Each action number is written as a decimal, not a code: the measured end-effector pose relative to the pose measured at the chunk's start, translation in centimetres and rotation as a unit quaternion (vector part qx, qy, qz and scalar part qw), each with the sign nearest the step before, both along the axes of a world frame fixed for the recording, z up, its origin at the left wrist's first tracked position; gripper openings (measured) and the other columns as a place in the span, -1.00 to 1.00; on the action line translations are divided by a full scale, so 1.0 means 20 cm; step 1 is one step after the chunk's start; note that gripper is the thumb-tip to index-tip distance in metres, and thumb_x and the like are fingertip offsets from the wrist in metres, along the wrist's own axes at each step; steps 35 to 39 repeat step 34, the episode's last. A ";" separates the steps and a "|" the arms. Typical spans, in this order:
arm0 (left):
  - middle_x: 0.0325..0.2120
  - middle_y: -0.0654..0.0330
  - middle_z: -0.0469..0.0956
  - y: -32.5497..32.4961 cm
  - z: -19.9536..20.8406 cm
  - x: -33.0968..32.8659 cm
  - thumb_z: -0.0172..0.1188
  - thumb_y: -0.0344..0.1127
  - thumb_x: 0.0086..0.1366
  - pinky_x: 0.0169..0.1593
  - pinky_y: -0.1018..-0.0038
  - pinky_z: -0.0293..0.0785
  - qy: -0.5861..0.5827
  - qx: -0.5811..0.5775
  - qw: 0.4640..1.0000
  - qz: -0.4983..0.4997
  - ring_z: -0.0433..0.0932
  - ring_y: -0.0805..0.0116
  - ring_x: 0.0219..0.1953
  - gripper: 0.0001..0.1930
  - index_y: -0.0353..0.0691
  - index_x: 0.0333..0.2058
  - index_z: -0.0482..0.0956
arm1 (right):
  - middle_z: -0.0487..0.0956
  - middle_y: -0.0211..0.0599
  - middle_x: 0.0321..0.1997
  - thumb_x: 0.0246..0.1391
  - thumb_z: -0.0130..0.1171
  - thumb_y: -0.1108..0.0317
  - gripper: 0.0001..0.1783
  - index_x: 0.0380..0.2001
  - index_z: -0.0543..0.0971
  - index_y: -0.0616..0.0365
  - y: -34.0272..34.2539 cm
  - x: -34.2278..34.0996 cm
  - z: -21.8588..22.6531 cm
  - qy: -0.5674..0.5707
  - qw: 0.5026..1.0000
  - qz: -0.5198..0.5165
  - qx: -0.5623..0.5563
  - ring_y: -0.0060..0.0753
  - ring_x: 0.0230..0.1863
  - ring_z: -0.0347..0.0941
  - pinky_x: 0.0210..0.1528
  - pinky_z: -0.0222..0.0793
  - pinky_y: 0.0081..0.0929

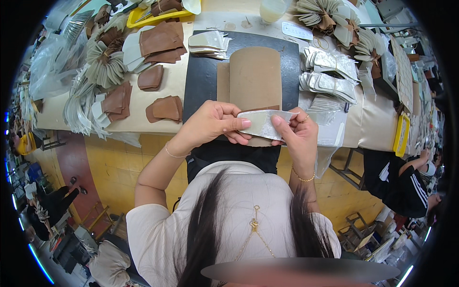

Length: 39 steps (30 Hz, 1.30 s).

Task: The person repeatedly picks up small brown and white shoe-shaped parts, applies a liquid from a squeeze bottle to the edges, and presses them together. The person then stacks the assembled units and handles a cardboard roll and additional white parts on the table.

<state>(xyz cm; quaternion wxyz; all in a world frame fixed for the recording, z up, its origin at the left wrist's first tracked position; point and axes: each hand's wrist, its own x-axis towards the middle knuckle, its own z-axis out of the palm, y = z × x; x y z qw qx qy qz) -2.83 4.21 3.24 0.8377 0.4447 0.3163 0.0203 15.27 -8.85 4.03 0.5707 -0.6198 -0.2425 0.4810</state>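
Note:
Between both hands is a flat leather piece [258, 125], its pale grey-white face up and a brown edge showing along the far side. My left hand [221, 123] pinches its left end, thumb on top and fingers underneath. At the other end my right hand [300, 129] grips it, the thumb pressed onto the pale face. Just beyond the hands stands a curved tan block [255, 76] on a black mat [201, 81]. A small stack of pale pieces [209, 44] lies at the mat's far left corner.
Brown leather pieces [164, 42] are piled on the left, beside fanned pale bundles [103, 62]. Plastic-covered white stacks [330, 86] lie on the right. A yellow tray [158, 15] and a cup [273, 10] stand at the back. Another person [397, 179] is at the right.

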 end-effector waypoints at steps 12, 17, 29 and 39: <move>-0.52 -0.02 0.65 -0.01 -0.03 0.01 0.28 -0.26 0.27 -0.45 0.64 0.53 0.031 0.002 0.999 0.010 0.68 0.35 -0.50 -0.74 -0.39 -0.36 0.53 | 0.42 -0.62 -0.62 0.06 0.36 0.32 -0.76 -0.50 0.50 0.16 0.00 0.04 -0.09 -0.058 0.998 0.011 -0.004 -0.88 -0.58 0.19 -0.55 0.07 -0.83; -0.57 0.03 0.63 -0.02 -0.05 0.01 0.29 -0.26 0.26 -0.47 0.64 0.52 0.022 0.008 0.999 0.027 0.66 0.37 -0.55 -0.74 -0.38 -0.37 0.53 | 0.44 -0.56 -0.56 0.02 0.40 0.32 -0.72 -0.36 0.49 0.19 0.01 0.06 -0.13 -0.154 0.987 -0.027 -0.023 -0.78 -0.52 0.29 -0.50 0.19 -0.74; -0.56 0.10 0.61 -0.03 -0.05 0.03 0.24 -0.30 0.30 -0.44 0.60 0.55 0.004 0.037 0.999 0.037 0.63 0.41 -0.55 -0.78 -0.39 -0.34 0.52 | 0.23 -0.13 0.40 0.10 0.01 -0.21 -0.14 0.32 0.23 0.14 0.01 -0.06 -0.03 -0.524 0.784 0.285 0.173 -0.08 0.44 0.05 0.43 -0.16 -0.06; -0.52 0.11 0.63 -0.01 -0.08 0.02 0.27 -0.27 0.27 -0.45 0.58 0.58 0.003 0.015 1.000 0.015 0.63 0.38 -0.56 -0.72 -0.40 -0.21 0.54 | 0.17 -0.14 0.43 0.13 -0.09 -0.33 -0.07 0.36 0.15 0.13 -0.02 -0.06 -0.12 -0.420 0.872 0.187 0.167 -0.08 0.45 0.03 0.46 -0.26 -0.06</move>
